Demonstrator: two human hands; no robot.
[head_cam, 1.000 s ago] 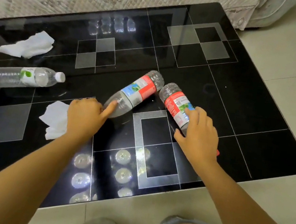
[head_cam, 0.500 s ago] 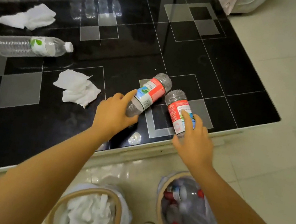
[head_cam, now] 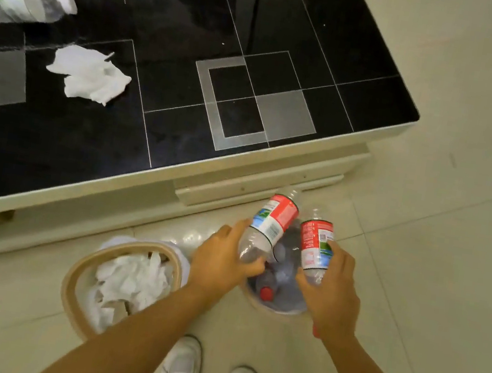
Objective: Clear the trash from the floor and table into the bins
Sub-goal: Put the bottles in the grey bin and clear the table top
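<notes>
A low table (head_cam: 272, 171) with a glossy black glass top, marked with thin pale lines and grey squares, stands on a cream stepped base. Ceiling light glints off the glass near its far edge. Pale cream floor tiles (head_cam: 441, 215) with thin grout lines spread around it

left grip (head_cam: 220, 262), right grip (head_cam: 330, 288): both curled, arms extended forward.
</notes>
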